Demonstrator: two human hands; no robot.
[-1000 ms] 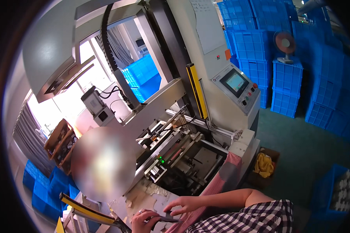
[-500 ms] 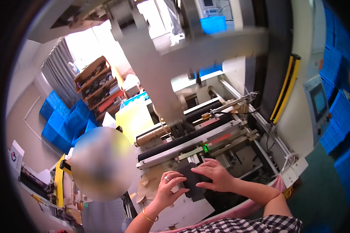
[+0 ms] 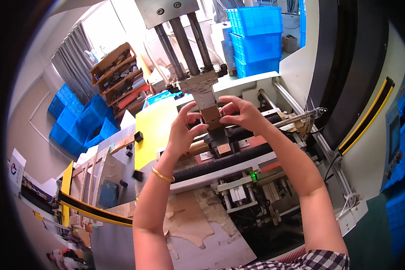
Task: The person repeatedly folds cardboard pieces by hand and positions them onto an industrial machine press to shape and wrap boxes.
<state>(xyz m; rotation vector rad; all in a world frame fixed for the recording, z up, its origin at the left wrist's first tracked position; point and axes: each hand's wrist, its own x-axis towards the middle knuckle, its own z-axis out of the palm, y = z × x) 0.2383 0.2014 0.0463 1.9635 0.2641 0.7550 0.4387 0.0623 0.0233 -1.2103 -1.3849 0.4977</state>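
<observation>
In the head view, both hands reach forward to a brown block (image 3: pixel 211 115) at the foot of a vertical press head (image 3: pixel 197 83). My left hand (image 3: pixel 183 130), with a gold bangle at its wrist, is at the block's left side, thumb and fingers curved and apart. On the block's right side, my right hand (image 3: pixel 244 114) has its thumb and forefinger spread, the thumb tip close to the block. Just under the block is a dark folded piece (image 3: pixel 218 135), above a small tan-topped block (image 3: pixel 223 148). Whether the fingertips touch the block or the dark piece, I cannot tell.
A black roller (image 3: pixel 198 172) and white rail cross in front. Several small black boxes (image 3: pixel 138 136) are at the left by a yellow sheet (image 3: pixel 155 130). Yellow-edged bars (image 3: pixel 366 116) flank both sides. Blue crates (image 3: pixel 255 40) stand behind; torn brown board (image 3: pixel 189 216) covers the near table.
Both hands have moved forward from the near side, where they held a dark flat piece, to the block beneath the press head. The view has shifted, and the blurred machine arm now appears sharp.
</observation>
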